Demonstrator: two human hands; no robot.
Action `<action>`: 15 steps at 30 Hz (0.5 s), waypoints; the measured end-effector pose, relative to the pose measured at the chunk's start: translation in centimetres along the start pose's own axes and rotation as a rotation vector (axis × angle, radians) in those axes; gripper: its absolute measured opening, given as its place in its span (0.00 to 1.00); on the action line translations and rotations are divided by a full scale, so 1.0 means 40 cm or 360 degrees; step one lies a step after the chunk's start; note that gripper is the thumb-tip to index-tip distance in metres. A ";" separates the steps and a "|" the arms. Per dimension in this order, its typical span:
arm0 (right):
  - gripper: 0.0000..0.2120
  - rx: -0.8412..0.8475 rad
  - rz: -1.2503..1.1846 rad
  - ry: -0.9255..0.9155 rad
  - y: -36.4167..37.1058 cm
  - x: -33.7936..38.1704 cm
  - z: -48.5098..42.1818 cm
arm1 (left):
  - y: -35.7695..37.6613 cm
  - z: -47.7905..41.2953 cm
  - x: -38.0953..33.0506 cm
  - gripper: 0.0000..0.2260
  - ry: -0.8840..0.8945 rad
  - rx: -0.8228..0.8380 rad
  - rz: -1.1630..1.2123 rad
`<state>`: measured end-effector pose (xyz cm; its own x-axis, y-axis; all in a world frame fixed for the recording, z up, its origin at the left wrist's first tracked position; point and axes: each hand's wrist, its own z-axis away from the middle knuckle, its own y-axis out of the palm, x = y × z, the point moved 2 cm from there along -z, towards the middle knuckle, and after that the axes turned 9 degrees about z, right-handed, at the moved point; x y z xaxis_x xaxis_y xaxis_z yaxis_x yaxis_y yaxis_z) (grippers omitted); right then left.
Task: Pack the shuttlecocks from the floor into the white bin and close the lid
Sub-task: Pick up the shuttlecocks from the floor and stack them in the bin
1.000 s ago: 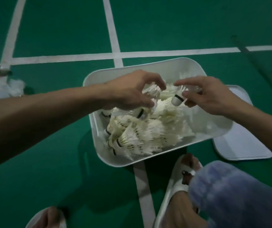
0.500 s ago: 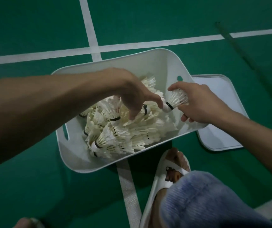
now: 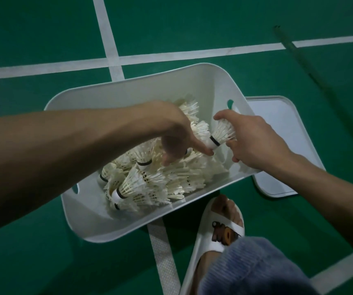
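R. hand (image 3: 254,143) is pinching a shuttlecock (image 3: 221,135) by its feathers, cork down, over the white bin (image 3: 128,228), prob. to nest it in the pile (image 3: 150,179). L. hand (image 3: 175,133) is resting its fingers in that pile, grip unclear; the lid (image 3: 282,128) is lying to the right.

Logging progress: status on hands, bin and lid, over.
Right hand pinching one shuttlecock over the white bin. Left hand down on the pile, grip unclear. Lid off, on the floor beside the bin.
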<state>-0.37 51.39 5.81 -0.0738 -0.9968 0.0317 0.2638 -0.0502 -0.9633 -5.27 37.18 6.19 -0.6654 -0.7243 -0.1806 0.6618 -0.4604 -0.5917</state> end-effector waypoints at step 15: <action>0.22 0.0009 -0.0227 0.0049 -0.019 0.000 0.006 | 0.006 0.010 0.057 0.40 0.0006 0.0130 0.0219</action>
<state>-0.35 51.41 6.59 -0.1406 -0.9771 0.1597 0.2540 -0.1916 -0.9481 -6.50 35.23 5.95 -0.5675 -0.7816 -0.2590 0.7727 -0.3970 -0.4953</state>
